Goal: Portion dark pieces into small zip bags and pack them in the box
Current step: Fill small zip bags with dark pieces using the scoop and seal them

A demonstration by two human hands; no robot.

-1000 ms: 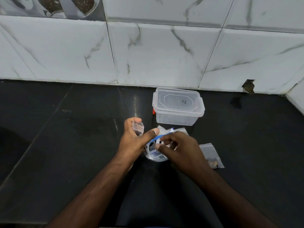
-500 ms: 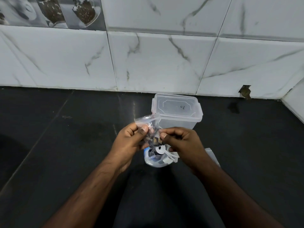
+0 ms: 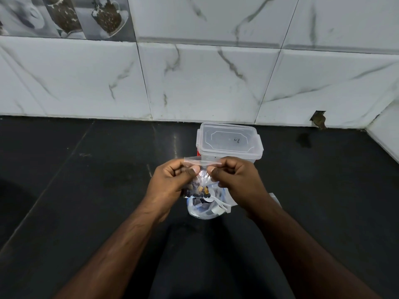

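Marble-veined white wall tiles (image 3: 205, 83) behind, glossy black counter (image 3: 86, 190) below. Held up over the counter between both hands: small zip bag (image 3: 201, 175), clear, its zip strip stretched level from one grip to the other. Left hand (image 3: 172, 182) curled, thumb and forefinger pinching the strip's left end; right hand (image 3: 235, 180) curled likewise, pinching the right end, thumb tip pressed against the plastic just under the strip. Both grips tight, fingers folded in, nothing else held. Whether the zip is sealed along its length: cannot tell. Hanging below the grip, at the bottom of the bag: dark pieces (image 3: 197, 190), with a few paler brown bits among them, bunched beside the left palm. Directly beneath the grip, resting on the counter: larger clear bag (image 3: 203, 211) with blue markings, crumpled, more dark bits visible inside, a white plastic scoop (image 3: 218, 205) lying across its mouth. Beyond the grip, close to the wall: clear plastic box (image 3: 228, 143), lid on, a small mark on the lid, a sliver of red showing at its left side. Just behind the right wrist: corner of another flat clear bag (image 3: 275, 198), mostly hidden. Far right of the grip, at the wall's foot: a chipped gap in the tile (image 3: 318, 119).
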